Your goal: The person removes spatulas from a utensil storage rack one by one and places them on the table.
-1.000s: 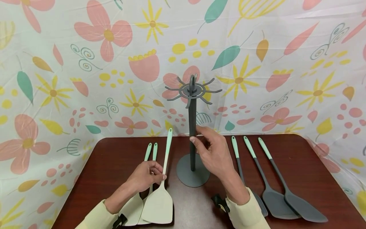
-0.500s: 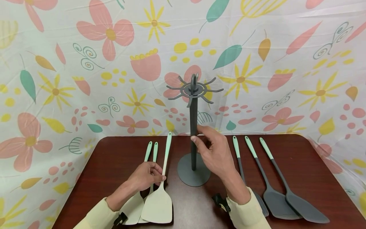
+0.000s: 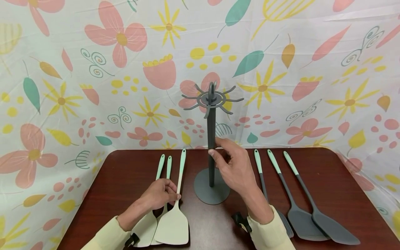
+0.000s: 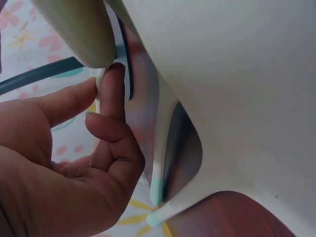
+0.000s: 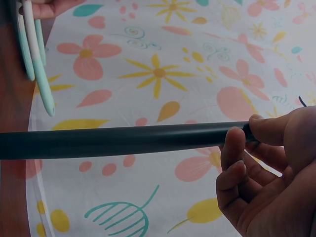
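In the head view my left hand (image 3: 157, 193) pinches the lower shaft of a cream turner (image 3: 172, 225) with a mint handle end. Its wide blade is toward me, partly over two more cream utensils (image 3: 143, 229) with mint handles. My right hand (image 3: 235, 166) pinches the upright pole of a grey utensil stand (image 3: 211, 128) between thumb and fingers. Curved hooks ring the stand's top with nothing hanging from them. The right wrist view shows the dark pole (image 5: 123, 140) at the fingertips. In the left wrist view, thumb and forefinger meet at the turner's shaft (image 4: 99, 84).
On the right of the dark wood table (image 3: 118, 180) lie three grey utensils with mint handles, among them a grey turner (image 3: 306, 224) and a pointed-blade one (image 3: 334, 225). My right forearm partly covers the third (image 3: 263, 185). A flowered cloth (image 3: 265, 41) hangs behind the table.
The mint handle end of the held turner has sunk toward the table and shifted slightly left. My right hand keeps its hold on the pole, and the stand has not moved.
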A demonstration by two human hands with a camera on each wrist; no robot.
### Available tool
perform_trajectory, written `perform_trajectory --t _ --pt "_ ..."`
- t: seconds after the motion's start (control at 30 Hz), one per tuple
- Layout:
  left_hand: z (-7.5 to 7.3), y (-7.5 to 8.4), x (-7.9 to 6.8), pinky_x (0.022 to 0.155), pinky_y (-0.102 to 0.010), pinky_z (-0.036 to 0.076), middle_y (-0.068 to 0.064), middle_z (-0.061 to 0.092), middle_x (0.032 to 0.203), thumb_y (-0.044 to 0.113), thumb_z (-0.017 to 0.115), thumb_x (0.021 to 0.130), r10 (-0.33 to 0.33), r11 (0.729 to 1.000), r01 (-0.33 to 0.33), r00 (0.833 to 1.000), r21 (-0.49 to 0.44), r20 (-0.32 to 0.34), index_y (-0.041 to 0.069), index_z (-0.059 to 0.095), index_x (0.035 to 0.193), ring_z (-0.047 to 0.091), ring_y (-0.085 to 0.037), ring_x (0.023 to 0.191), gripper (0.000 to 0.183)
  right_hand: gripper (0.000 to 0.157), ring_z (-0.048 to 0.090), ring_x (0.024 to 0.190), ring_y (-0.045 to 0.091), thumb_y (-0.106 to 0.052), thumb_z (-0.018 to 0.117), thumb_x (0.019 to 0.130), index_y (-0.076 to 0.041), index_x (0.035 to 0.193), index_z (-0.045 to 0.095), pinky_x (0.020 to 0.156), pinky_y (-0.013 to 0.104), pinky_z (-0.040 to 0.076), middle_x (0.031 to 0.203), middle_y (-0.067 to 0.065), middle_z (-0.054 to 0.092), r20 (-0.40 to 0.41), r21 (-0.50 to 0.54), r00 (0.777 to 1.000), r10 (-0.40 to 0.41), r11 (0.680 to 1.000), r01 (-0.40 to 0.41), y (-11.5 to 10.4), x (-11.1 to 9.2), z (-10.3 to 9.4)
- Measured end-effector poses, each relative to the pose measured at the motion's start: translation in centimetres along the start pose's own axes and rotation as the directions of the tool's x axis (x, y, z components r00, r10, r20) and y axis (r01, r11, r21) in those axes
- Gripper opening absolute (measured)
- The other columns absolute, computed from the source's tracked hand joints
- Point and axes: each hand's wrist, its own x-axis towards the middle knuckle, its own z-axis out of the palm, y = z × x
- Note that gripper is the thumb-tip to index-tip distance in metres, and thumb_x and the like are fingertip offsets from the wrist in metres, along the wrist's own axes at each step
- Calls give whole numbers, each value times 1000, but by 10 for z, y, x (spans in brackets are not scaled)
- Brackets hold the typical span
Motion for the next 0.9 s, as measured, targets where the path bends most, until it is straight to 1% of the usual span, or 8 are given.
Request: perform_trajectory --t 0.1,0.23,0.33,0.6,0.8,0.9 --pt "0 -1 0 72 -36 52 -6 73 85 17 83 93 4 1000 -4 1000 2 -2 1 64 105 74 -27 76 27 31 67 62 15 -10 75 101 -20 130 75 60 32 57 99 -3 72 3 8 1000 1 1000 -1 0 0 0" --pt "1 -2 1 68 -35 51 -6 72 85 16 83 93 5 1000 -5 1000 2 -1 1 63 106 73 -26 75 28 30 67 62 19 -10 75 101 -20 129 75 60 32 56 98 -3 72 3 14 1000 6 1000 -6 -1 1 0" --pt "2 -3 2 66 -35 50 -6 72 85 17 84 93 0 1000 0 1000 4 1 1 63 106 73 -25 74 29 29 67 63 19 -10 74 101 -20 128 76 60 32 56 95 -3 71 1 13 1000 10 1000 -10 0 0 0" --pt "2 -7 4 64 -35 49 -5 72 84 18 83 93 1 1000 -1 1000 28 5 1 63 105 73 -24 73 29 29 64 62 11 -11 74 101 -20 128 75 59 32 55 89 -1 67 5 12 1000 11 1000 -11 0 0 1" --pt "3 -9 5 63 -35 49 -5 72 83 18 82 93 2 999 -2 1000 32 7 1 63 105 73 -24 72 28 29 65 62 12 -10 75 101 -21 128 75 59 32 56 92 -3 69 5 13 1000 24 1000 -24 0 0 0" --pt "4 -9 5 62 -35 51 -6 71 84 17 82 94 -2 1000 2 1000 27 12 1 63 106 72 -24 72 28 30 65 63 12 -10 75 100 -21 128 75 59 32 56 94 -4 70 4 12 1000 26 1000 -26 -1 0 0"
